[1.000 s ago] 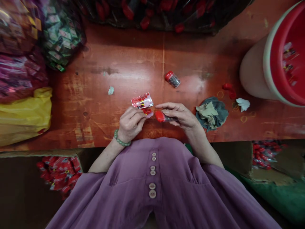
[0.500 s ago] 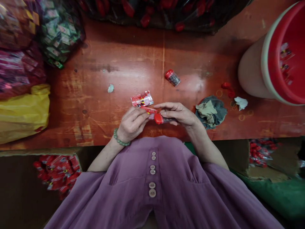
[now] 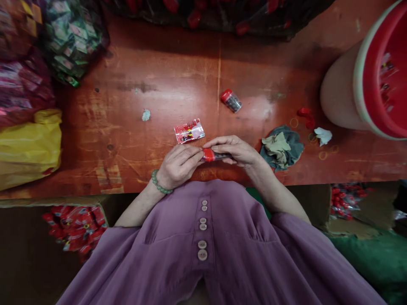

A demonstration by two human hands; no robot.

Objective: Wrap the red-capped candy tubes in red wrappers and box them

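Observation:
My right hand (image 3: 237,150) grips a small clear vial with a red cap (image 3: 210,155), held sideways just above the near edge of the red-brown table (image 3: 178,84). My left hand (image 3: 178,166), with a green bead bracelet on the wrist, pinches at the vial's capped end; its fingers meet the cap. A clear packet with a red printed label (image 3: 189,131) lies flat on the table just beyond both hands. A second red-capped vial (image 3: 231,101) lies on its side further back.
A grey-green rag (image 3: 281,147) and crumpled white paper (image 3: 323,135) lie right. A big red-lined bucket (image 3: 369,80) stands far right. Bags of wrapped packets (image 3: 68,38) and a yellow bag (image 3: 28,146) crowd the left. Boxes of red packets (image 3: 74,226) sit below.
The labelled packet left my left hand's fingers and now lies flat on the table. The vial has come closer to my left hand, whose fingers now meet its red cap.

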